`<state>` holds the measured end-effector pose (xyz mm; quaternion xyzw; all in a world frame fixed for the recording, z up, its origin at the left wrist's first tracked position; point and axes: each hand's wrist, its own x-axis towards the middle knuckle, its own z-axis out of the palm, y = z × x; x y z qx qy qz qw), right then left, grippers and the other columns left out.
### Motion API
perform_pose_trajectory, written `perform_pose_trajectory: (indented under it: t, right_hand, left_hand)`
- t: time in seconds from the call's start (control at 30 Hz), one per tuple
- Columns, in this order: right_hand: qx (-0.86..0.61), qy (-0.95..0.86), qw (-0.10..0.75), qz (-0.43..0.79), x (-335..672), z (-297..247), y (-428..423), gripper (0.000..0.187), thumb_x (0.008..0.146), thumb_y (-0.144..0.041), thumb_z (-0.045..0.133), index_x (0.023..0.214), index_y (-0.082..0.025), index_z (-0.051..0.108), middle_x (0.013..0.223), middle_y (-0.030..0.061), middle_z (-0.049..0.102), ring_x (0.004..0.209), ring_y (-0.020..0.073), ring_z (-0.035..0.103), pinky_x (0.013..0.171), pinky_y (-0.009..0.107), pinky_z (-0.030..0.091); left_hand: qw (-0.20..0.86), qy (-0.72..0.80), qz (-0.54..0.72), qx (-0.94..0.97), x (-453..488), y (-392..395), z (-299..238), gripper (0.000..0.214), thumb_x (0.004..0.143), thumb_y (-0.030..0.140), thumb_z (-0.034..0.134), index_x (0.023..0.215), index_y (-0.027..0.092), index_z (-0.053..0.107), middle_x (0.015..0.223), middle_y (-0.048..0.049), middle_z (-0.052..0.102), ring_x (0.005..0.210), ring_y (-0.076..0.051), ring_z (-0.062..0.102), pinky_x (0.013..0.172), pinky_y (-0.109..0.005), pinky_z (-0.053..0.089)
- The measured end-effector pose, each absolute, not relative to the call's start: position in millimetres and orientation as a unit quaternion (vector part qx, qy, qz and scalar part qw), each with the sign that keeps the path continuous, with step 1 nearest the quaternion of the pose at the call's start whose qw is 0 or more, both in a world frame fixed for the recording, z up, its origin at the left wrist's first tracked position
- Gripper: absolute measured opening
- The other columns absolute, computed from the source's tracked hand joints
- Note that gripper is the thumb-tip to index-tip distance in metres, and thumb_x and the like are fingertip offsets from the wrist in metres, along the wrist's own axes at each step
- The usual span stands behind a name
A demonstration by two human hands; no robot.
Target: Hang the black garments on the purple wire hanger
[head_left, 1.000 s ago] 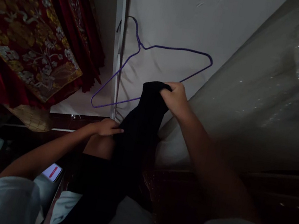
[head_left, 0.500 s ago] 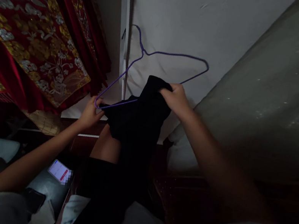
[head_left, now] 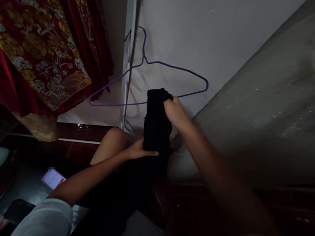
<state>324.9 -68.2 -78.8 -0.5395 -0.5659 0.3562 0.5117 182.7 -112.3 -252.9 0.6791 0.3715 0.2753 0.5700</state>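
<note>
A purple wire hanger [head_left: 169, 66] hangs by its hook in front of the pale wall. Over its bottom bar lies a black garment [head_left: 157, 134], folded narrow and drooping toward my lap; its exact kind is too dark to tell. My right hand [head_left: 173, 110] pinches the cloth's upper right edge beside the bar. Lower down, my left hand [head_left: 141, 151] is around the garment's left side, thumb across the front and the other fingers mostly hidden behind it.
A red embroidered cloth [head_left: 45, 41] hangs at the left. A large plastic-covered item [head_left: 255, 119] leans on the right. Below left, a lit phone [head_left: 53, 178] lies on a dark surface beside a darker object [head_left: 17, 210]. My bare knee [head_left: 113, 142] is near the wall.
My left hand has left the hanger's left corner and moved down and right onto the garment. The cloth is now gathered narrower, and the hanger has shifted slightly left.
</note>
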Motion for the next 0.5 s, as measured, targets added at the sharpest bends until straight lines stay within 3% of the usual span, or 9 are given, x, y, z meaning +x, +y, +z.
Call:
perform_pose_trajectory:
  t: [0.13,0.23,0.37,0.5]
  right_hand:
    - [-0.593,-0.579,0.478,0.291,345.4,-66.0,-60.9,0.031,0.088,-0.043,0.061,0.067,-0.02,0.053,0.061,0.0013,0.049,0.063,0.0169,0.048,0.061,0.031,0.042]
    - [-0.594,-0.575,0.508,0.242,358.3,-59.0,-50.4,0.027,0.091,-0.032,0.056,0.067,-0.02,0.053,0.063,0.0009,0.049,0.062,0.0156,0.047,0.061,0.031,0.041]
    - [-0.595,-0.576,0.518,0.212,364.5,-63.9,-38.0,0.027,0.088,-0.023,0.055,0.061,-0.02,0.05,0.06,-0.0008,0.043,0.06,0.0148,0.044,0.06,0.031,0.039]
    - [-0.584,-0.587,0.536,0.165,364.4,-70.3,-33.5,0.035,0.081,-0.026,0.064,0.054,-0.022,0.042,0.056,-0.0019,0.033,0.059,0.0142,0.038,0.058,0.031,0.033]
  left_hand:
    - [0.42,0.453,0.314,0.721,158.8,-104.9,-255.1,0.062,0.084,0.011,0.063,0.144,0.007,0.049,0.128,-0.0185,0.07,0.111,-0.028,0.07,0.104,-0.045,0.055]
    - [0.368,0.477,0.333,0.725,111.3,-82.6,-228.4,0.054,0.083,0.01,0.057,0.137,0.008,0.057,0.123,-0.0178,0.071,0.115,-0.032,0.067,0.112,-0.051,0.047]
    - [0.354,0.448,0.347,0.744,53.7,-67.2,-180.4,0.031,0.08,0.015,0.051,0.101,0.011,0.073,0.112,-0.0134,0.074,0.114,-0.03,0.066,0.113,-0.046,0.046]
    - [0.354,0.392,0.396,0.751,27.1,-93.6,-150.7,0.02,0.083,0.027,0.054,0.073,0.016,0.068,0.103,-0.0099,0.072,0.108,-0.029,0.065,0.107,-0.043,0.05]
